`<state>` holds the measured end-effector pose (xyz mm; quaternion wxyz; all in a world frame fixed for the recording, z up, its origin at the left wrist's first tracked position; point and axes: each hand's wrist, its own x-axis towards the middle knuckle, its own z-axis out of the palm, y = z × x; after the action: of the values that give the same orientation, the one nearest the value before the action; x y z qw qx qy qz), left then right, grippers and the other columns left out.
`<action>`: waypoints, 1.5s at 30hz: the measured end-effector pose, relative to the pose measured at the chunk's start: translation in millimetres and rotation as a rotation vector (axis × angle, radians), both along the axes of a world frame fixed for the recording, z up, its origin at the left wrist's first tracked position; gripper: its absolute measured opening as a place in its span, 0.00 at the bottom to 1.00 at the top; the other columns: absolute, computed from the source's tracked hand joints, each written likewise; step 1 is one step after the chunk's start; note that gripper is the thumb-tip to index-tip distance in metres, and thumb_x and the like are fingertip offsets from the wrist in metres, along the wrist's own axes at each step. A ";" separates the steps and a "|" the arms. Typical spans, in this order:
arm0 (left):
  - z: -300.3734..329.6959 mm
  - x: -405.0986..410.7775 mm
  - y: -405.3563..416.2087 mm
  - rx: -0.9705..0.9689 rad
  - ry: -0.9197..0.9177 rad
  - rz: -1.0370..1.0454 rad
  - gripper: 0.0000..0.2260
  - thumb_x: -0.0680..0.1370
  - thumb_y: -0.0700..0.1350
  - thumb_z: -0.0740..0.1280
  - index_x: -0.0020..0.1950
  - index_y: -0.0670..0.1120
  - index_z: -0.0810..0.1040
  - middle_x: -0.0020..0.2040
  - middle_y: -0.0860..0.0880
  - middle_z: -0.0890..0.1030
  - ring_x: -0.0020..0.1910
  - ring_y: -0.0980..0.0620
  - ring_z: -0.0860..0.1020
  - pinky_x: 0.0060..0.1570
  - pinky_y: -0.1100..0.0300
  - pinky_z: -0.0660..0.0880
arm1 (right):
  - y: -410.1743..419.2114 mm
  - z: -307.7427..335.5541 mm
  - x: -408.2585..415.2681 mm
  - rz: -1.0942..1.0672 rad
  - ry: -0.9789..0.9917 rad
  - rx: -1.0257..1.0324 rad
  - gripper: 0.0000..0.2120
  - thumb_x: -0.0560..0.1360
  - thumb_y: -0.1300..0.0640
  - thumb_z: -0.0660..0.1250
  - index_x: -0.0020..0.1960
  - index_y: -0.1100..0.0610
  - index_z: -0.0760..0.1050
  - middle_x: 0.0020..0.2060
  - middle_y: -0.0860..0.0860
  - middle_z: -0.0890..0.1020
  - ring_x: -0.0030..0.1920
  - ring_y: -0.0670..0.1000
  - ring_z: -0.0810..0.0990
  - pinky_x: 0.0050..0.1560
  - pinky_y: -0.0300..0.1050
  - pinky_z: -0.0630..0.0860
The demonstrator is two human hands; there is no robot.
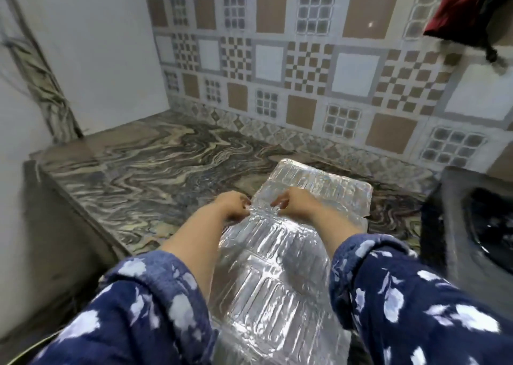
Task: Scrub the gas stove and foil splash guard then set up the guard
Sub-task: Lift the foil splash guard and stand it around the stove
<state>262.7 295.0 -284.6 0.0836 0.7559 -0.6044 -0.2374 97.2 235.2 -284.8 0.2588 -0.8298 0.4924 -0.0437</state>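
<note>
Pinching a crease midway along the foil splash guard (277,253), the left hand (231,203) and right hand (294,202) grip it close together, fingers closed on the sheet. The guard lies flat on the marbled counter (133,176), stretching from the person's body toward the tiled wall (305,59). It looks thin, light, easily dented, so folds and edges seem the safest holds. Ribbed, silvery panels glint, possibly wet.
</note>
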 end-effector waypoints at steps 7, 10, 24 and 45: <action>-81.4 52.2 99.9 0.034 0.064 0.202 0.19 0.75 0.43 0.69 0.66 0.47 0.75 0.66 0.44 0.77 0.64 0.46 0.74 0.63 0.57 0.71 | 61.2 -68.6 71.0 0.221 0.010 0.006 0.13 0.75 0.61 0.67 0.58 0.52 0.80 0.58 0.54 0.82 0.57 0.53 0.79 0.56 0.42 0.73; -105.5 61.2 127.7 -0.005 0.074 0.312 0.20 0.74 0.48 0.69 0.65 0.49 0.76 0.64 0.44 0.76 0.62 0.42 0.74 0.63 0.51 0.72 | 71.5 -88.1 96.5 0.283 0.035 -0.054 0.14 0.76 0.59 0.65 0.58 0.48 0.80 0.59 0.54 0.80 0.59 0.55 0.78 0.59 0.50 0.74; -116.6 58.2 150.3 -0.191 0.289 0.476 0.23 0.74 0.47 0.71 0.67 0.58 0.72 0.63 0.50 0.75 0.64 0.47 0.72 0.63 0.51 0.70 | 46.1 -92.2 124.1 0.457 0.075 -0.284 0.07 0.78 0.56 0.62 0.48 0.47 0.77 0.51 0.46 0.78 0.59 0.49 0.71 0.72 0.63 0.44; 90.7 153.3 179.2 -0.634 -0.328 0.389 0.23 0.76 0.38 0.61 0.60 0.65 0.76 0.39 0.59 0.71 0.46 0.53 0.68 0.50 0.57 0.61 | 33.4 92.8 140.6 0.280 -0.180 -0.525 0.08 0.75 0.49 0.66 0.53 0.41 0.81 0.51 0.47 0.85 0.58 0.51 0.78 0.73 0.56 0.56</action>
<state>416.0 474.2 -193.9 0.2585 0.8207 -0.4986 0.1047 237.8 268.6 -192.0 0.0816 -0.9209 0.3201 -0.2068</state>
